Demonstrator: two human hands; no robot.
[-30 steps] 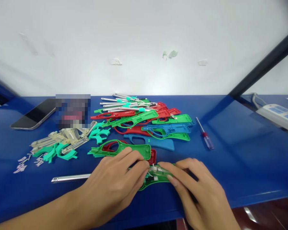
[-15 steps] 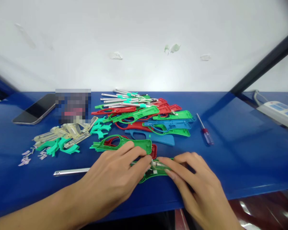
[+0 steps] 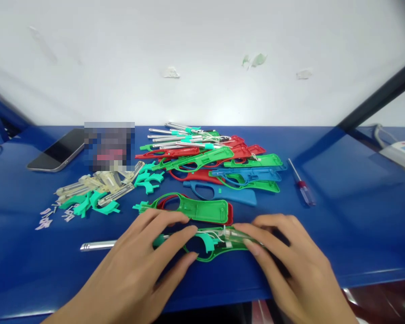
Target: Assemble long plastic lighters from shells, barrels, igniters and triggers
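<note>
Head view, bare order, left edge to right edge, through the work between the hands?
Smartphone → left hand → turquoise trigger in the open green lighter shell → right hand → white power strip.

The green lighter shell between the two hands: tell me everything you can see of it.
The green shell is an open half, plastic by its look, with a rounded trigger loop. Open side up, wide end right, it lies near the blue table's front edge. Inside are a turquoise trigger, white wires and a clear tank, which the right hand pinches. The left hand, thumb and fingers apart, hides the front end; a metal tube shows beyond.
</note>
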